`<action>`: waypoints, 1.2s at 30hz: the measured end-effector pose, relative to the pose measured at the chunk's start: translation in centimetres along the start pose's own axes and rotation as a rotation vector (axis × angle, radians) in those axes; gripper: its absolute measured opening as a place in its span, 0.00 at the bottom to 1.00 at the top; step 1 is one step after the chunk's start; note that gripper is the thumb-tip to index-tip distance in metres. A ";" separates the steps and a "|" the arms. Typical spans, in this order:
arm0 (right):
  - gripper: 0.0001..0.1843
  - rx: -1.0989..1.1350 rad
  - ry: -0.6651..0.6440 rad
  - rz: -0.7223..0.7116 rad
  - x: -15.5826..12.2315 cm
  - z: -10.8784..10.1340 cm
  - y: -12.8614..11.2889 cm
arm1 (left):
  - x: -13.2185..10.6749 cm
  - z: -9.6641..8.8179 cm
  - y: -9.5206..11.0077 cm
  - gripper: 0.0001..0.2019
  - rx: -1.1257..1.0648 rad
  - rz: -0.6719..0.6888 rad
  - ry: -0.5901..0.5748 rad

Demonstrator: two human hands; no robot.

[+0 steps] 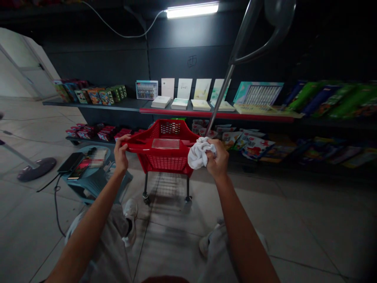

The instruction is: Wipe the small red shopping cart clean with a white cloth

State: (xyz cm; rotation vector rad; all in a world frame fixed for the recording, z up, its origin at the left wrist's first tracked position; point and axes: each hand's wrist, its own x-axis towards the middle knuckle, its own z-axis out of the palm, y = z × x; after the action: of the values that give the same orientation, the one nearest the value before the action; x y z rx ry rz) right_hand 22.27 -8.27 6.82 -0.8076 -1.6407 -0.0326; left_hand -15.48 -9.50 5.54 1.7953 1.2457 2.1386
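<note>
A small red shopping cart (167, 162) stands on the tiled floor in front of me, its handle side toward me. My left hand (121, 154) is closed around the left end of the cart's handle. In my right hand (218, 160) is a crumpled white cloth (200, 153), bunched up at the right end of the handle. The cloth hides that end, so I cannot tell how firmly it presses on the cart. A clear panel (165, 144) sits in the middle of the handle.
Behind the cart runs a dark shelf (118, 107) with books, boxes and packets. A slanted metal pole (219, 98) rises just beyond my right hand. At left, a blue stool (97, 175) bears devices, with a cable (55, 208) trailing down, near a round stand base (37, 169).
</note>
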 end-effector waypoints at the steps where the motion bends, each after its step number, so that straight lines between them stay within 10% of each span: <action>1: 0.16 -0.003 0.008 -0.002 -0.1 0.3 -0.3 | -0.1 0.1 0.6 0.18 0.069 0.015 0.038; 5: 0.16 -0.039 0.052 -0.007 -0.2 1.4 -1.6 | -0.7 0.9 4.4 0.18 0.333 0.212 0.135; 13: 0.14 -0.080 0.009 -0.069 -0.1 2.8 -3.8 | -3.3 7.1 12.2 0.20 0.469 0.417 -0.420; 18: 0.16 -0.058 -0.076 -0.089 -0.1 3.2 -4.5 | -4.2 9.4 11.5 0.18 0.595 0.378 -0.461; 36: 0.24 0.284 -0.188 0.090 -0.5 3.2 -2.4 | -3.6 7.8 8.9 0.17 0.560 0.407 -0.421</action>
State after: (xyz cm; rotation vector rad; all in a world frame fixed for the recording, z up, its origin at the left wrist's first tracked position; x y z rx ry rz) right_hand 18.32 -8.95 6.55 -0.6802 -1.7336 0.3421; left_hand -3.95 -13.33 8.05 2.7505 1.5617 1.4892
